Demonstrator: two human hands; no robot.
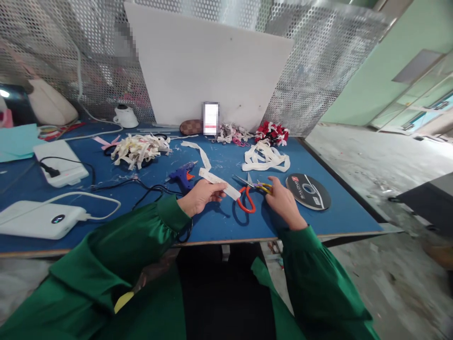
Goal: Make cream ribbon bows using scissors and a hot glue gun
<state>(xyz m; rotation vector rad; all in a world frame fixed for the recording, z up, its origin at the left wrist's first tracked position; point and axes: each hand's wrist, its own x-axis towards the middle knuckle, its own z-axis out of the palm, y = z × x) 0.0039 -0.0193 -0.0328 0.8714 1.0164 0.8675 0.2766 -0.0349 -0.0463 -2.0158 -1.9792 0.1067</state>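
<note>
My left hand pinches a white ribbon strip between thumb and fingers, its two ends sticking out on either side. Small marks show on the ribbon. At the right, my right hand has its fingers closed at the yellow handles of a pair of scissors, whose metal blades point left. Under and beside them lie orange-red-handled scissors on the blue table, close to the strip's lower end. Another white ribbon length lies just beyond my left hand, and a loose ribbon coil beyond my right.
A purple glue gun with its black cable lies left of my left hand. A black disc sits right of my right hand. Ribbon bundles, a lit phone and a white board stand behind. White power bank at left.
</note>
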